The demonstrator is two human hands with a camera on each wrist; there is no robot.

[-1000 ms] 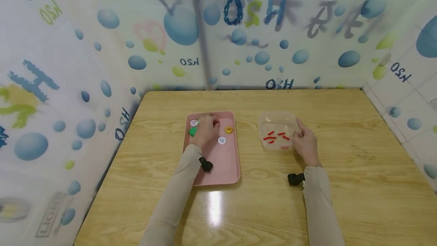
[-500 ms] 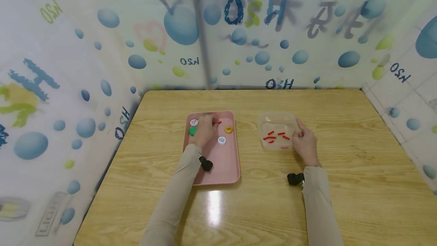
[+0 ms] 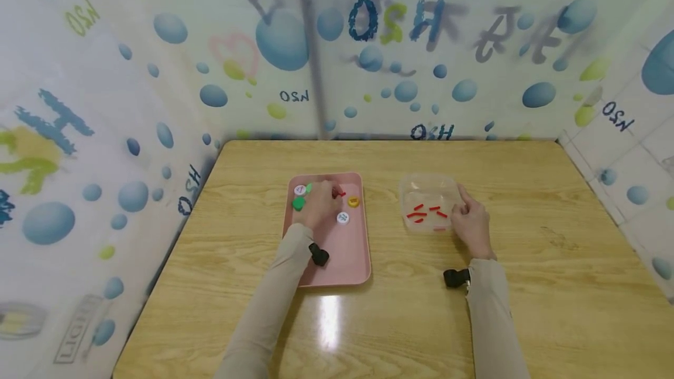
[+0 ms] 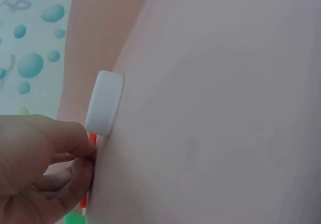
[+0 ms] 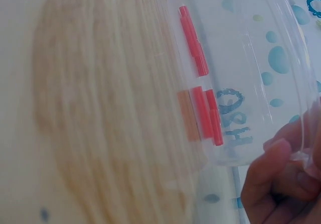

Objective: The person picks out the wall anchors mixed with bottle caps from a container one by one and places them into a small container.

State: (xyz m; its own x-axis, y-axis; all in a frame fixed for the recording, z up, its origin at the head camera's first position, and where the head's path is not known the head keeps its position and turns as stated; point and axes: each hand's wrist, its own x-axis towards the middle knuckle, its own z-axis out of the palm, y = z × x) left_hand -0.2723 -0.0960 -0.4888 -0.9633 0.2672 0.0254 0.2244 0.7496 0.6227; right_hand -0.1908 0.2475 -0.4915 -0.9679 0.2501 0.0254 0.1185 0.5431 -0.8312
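My left hand (image 3: 318, 203) is over the upper part of a pink tray (image 3: 344, 259), its thumb and fingertips pinching a small red stick (image 3: 342, 194) close to the tray floor. In the left wrist view, the red stick (image 4: 92, 138) shows on both sides of the fingertips, beside a white bottle cap (image 4: 105, 103). Thumb and fingers of my right hand (image 3: 471, 221) grip the right rim of a clear plastic container (image 3: 429, 183). Several red sticks (image 5: 193, 40) lie on its bottom.
Round caps lie in the tray: a yellow one (image 3: 353, 201), a white one (image 3: 343, 218), a green one (image 3: 299, 203) and another white one (image 3: 299, 190) by the left rim. Both containers stand on a wooden table (image 3: 400, 320), with a patterned wall sheet (image 3: 368, 81) behind.
The left hand has shifted slightly within the tray, and the red stick at its fingertips now shows farther right. The right hand still holds the container in place.
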